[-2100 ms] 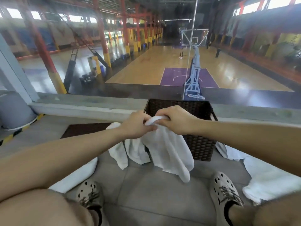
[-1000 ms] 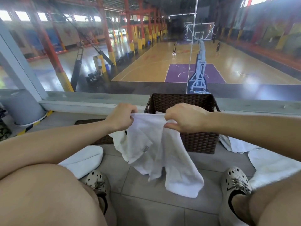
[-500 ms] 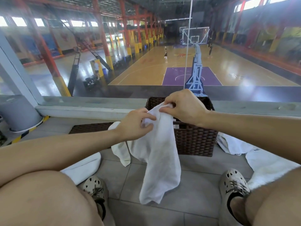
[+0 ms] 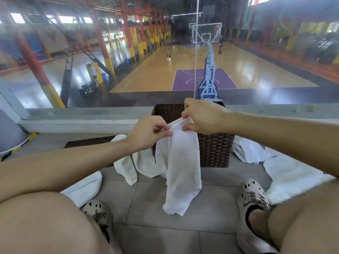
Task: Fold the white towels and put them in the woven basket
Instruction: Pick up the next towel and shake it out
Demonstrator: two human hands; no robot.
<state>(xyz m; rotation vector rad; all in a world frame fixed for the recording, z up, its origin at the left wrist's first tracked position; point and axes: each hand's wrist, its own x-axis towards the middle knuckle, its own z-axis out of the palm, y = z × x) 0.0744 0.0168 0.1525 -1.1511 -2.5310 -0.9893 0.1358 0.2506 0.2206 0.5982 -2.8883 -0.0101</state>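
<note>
Pinching white towel [image 4: 181, 171] top edge, L hand [image 4: 146, 132] beside R hand [image 4: 203, 116]. I judge fold just starting; woven basket [image 4: 214, 149] waits, floor towels [image 4: 289, 173] left.

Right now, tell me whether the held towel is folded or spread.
Loosely folded: towel hangs narrow, top pinched together by left hand and right hand.

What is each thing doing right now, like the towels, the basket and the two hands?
Hanging white cloth towel: held up by its top, dangling loose.
Dark brown woven basket: upright on the floor.
Left hand: fingers pinch the hanging towel's top.
Right hand: fingers grip the same top edge.
White towels on the right: crumpled on the floor, unfolded.
White towel left of the basket: slumped, unfolded.
</note>
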